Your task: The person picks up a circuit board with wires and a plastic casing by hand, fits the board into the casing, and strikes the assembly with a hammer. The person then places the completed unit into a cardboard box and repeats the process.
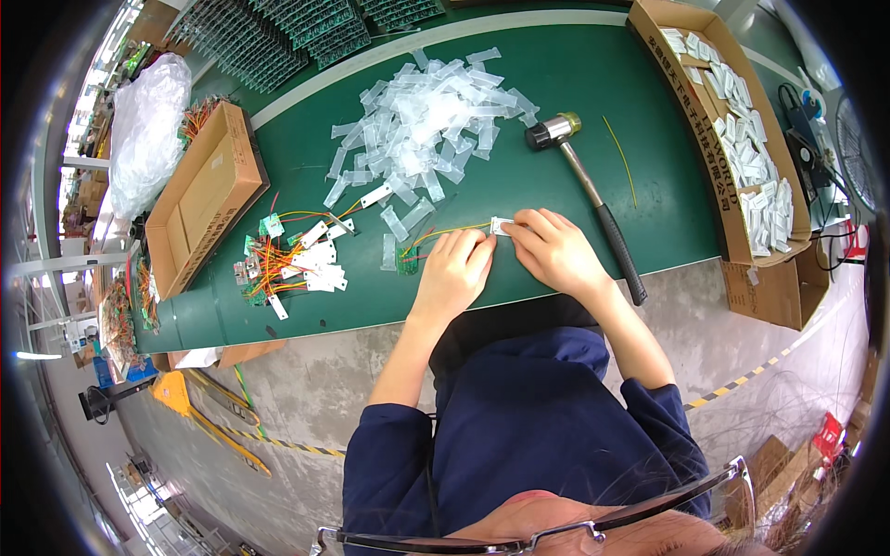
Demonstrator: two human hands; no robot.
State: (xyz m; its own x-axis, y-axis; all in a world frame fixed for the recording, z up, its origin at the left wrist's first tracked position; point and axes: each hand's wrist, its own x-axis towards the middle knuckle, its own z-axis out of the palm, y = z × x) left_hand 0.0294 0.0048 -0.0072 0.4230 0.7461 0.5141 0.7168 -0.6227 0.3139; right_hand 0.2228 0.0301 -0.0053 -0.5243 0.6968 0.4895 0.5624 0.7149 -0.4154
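Note:
A small white plate (501, 226) is pinched at the table's near edge between my two hands. My left hand (452, 276) has its fingers closed at the plate's left end, where a yellow wire (454, 228) joins it. On the right end, my right hand (562, 252) grips with bent fingertips; the fingers partly cover the plate. The wire leads back to a green circuit board (407, 260) lying left of my left hand. Beside that board lies a clear plastic sleeve (388, 252).
Left on the green table (306, 176) are wired boards with white plates (315, 264) and an open carton (209, 190). Clear sleeves (431, 116) form a heap at the back. A mallet (584, 176) lies right, near a loose yellow wire (621, 159) and a carton of white pieces (765, 218).

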